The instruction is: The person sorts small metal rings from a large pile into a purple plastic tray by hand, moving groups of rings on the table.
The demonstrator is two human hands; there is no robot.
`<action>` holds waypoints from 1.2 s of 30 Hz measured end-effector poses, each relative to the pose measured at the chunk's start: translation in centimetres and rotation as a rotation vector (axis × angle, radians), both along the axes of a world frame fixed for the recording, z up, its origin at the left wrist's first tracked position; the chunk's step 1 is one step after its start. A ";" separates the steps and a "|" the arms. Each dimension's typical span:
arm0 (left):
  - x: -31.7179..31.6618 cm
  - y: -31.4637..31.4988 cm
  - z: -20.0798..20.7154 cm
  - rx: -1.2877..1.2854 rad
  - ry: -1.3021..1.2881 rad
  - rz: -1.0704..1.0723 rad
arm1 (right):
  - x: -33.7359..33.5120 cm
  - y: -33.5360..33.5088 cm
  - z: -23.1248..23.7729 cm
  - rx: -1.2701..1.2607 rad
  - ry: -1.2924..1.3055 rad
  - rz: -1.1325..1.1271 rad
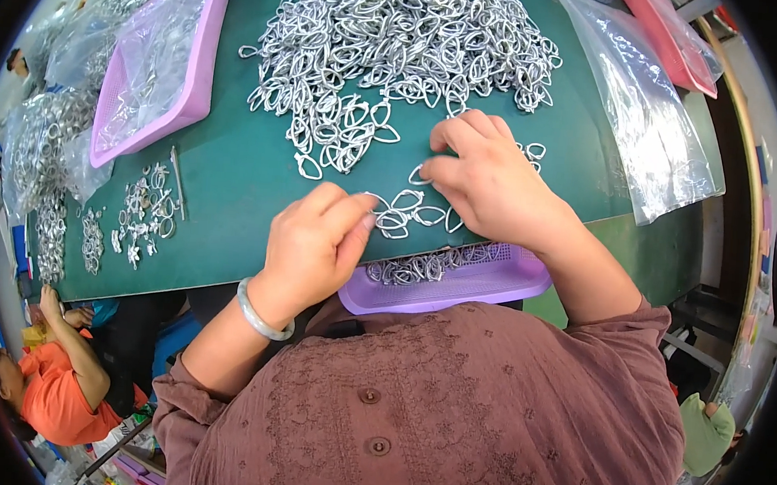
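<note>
Silver-grey, pointed-oval metal rings (401, 43) lie in a large heap on the green table (222, 197). A few loose rings (399, 215) lie between my hands near the table's front edge. My left hand (313, 242), with a pale bangle (261, 313) on its wrist, is beside these loose rings. Its thumb and forefinger are pressed together; whatever is in them is too small to name. My right hand (490, 178) is over the table below the heap, fingers curled, thumb and forefinger apart. One ring (417, 175) touches its thumb tip.
A purple basket (447, 298) holding more rings sits against my body, below the table edge. Small metal parts (146, 210) and a thin rod (179, 183) lie left. Beyond are a pink basket (204, 80) with plastic bags, and a clear bag (649, 125) right. A co-worker in orange (63, 392) works at left.
</note>
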State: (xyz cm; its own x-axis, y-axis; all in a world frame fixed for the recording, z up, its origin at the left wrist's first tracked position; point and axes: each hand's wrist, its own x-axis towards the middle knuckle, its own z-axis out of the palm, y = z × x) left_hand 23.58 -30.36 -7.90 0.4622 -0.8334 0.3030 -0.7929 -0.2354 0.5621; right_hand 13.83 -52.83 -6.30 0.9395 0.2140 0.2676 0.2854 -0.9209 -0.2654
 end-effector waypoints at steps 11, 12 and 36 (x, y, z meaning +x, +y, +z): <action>2.6 -1.5 -1.1 -0.078 -0.176 0.169 | 2.8 0.5 -1.3 0.022 0.057 -0.085; 2.8 -1.5 -1.3 -0.088 -0.178 0.161 | 2.7 0.3 -1.4 0.030 0.067 -0.090; 1.9 0.8 -0.5 0.015 0.270 0.204 | 0.7 -2.1 -0.4 0.210 -0.026 -0.017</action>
